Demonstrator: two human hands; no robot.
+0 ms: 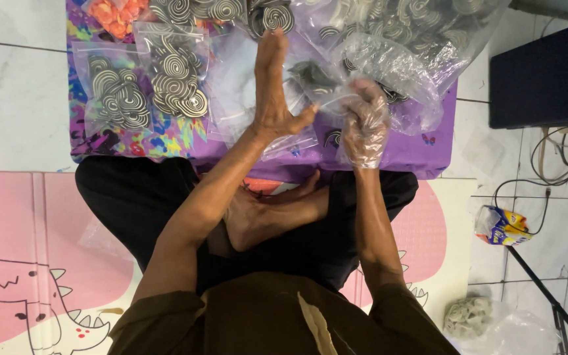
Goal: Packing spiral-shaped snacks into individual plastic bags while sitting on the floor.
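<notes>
My left hand (275,92) is bare, fingers stretched flat, resting on a small clear plastic bag (244,92) on the purple patterned mat (422,151). My right hand (365,121) wears a thin clear plastic glove and is closed on the edge of that small bag, with dark spiral snacks (313,75) just beside its fingers. A large clear bag (396,33) full of black-and-cream spiral snacks lies open behind my right hand.
Two filled small bags of spirals (118,95) (177,72) lie at left on the mat, with an orange snack bag (116,13) above. A dark box (547,75), cables (560,158), a crumpled packet (501,227) and a bag (488,319) sit at right. My crossed legs rest on a pink play mat (21,230).
</notes>
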